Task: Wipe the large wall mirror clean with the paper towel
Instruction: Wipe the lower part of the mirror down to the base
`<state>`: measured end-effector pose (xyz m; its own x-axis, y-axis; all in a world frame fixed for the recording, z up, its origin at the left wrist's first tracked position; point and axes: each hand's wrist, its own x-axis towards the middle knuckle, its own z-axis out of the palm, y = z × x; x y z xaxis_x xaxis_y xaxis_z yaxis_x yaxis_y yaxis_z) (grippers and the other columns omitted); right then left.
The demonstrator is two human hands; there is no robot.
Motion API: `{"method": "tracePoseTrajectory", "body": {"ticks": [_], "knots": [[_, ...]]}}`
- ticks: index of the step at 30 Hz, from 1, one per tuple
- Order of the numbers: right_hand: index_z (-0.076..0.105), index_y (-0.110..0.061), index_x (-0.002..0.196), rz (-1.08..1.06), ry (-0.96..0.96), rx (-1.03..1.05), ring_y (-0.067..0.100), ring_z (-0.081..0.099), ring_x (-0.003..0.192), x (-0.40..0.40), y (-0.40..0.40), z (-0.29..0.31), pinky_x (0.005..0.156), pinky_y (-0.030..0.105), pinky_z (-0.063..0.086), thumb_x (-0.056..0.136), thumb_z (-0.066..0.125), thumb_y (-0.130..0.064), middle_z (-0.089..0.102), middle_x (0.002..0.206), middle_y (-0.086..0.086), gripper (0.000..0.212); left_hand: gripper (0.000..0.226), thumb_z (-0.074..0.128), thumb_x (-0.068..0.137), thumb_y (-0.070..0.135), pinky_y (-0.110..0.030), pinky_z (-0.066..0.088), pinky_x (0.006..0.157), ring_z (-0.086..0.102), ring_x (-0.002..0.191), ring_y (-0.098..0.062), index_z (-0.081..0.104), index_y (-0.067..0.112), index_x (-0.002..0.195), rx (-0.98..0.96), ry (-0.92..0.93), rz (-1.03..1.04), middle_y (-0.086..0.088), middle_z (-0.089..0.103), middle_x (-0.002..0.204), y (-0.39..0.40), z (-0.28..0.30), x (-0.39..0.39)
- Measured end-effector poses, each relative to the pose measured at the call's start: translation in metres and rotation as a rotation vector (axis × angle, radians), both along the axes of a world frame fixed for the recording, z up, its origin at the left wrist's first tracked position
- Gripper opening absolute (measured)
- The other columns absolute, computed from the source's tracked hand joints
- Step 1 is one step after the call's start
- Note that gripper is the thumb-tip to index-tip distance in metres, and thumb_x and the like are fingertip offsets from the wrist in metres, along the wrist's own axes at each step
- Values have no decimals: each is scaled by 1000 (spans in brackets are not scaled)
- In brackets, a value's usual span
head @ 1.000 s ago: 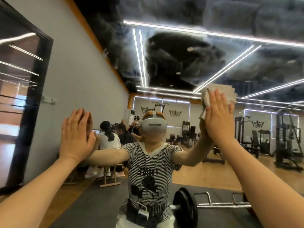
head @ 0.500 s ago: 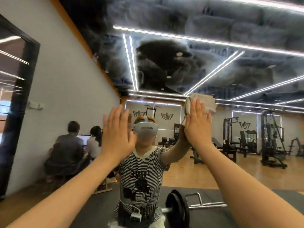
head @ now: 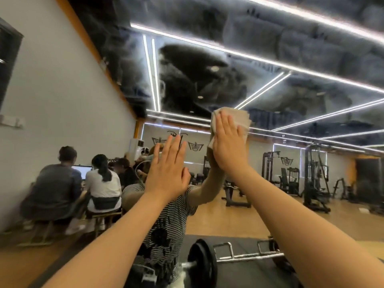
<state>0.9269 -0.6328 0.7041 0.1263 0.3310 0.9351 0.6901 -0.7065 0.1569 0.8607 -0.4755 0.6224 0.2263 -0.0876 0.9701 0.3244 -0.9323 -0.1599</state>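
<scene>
Towel sits at twelve o'clock under my right hand, fingers straight, pressing it flat to the mirror. My left hand, spread, braces; I'd keep even pressure and overlap strokes.

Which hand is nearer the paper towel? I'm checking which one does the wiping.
Right. The right hand presses flat on the paper towel against the mirror. The left hand lies flat on the glass, lower and to the left, apart from the towel.

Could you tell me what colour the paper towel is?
Pale beige paper towel, shown in the head view.
</scene>
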Motion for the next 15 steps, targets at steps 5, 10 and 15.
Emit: {"method": "tracePoseTrajectory", "body": {"ticks": [5, 10, 15], "knots": [[9, -14, 156, 64, -88, -60, 23, 0, 150, 5, 11, 3, 118, 41, -5, 99, 44, -18, 4, 163, 6, 67, 71, 37, 87, 36, -40, -4, 118, 12, 145, -28, 23, 5, 149, 5, -26, -35, -19, 27, 156, 2, 2, 1], [10, -18, 155, 110, -82, -21, 17, -2, 149, 30, -20, 7, 121, 45, 0, 94, 47, -12, 4, 162, 1, 71, 68, 36, 87, 35, -40, -2, 117, 15, 144, -27, 34, 2, 146, 12, -34, -27, -20, 32, 153, 1, 2, 0], [14, -19, 154, 162, 56, 217, 15, 3, 149, 62, -62, -6, 120, 50, 7, 96, 44, -3, 10, 162, 0, 68, 68, 36, 87, 35, -41, -2, 117, 14, 144, -28, 33, 2, 147, 16, -34, 1, -19, 29, 155, 0, 1, 0]]}}
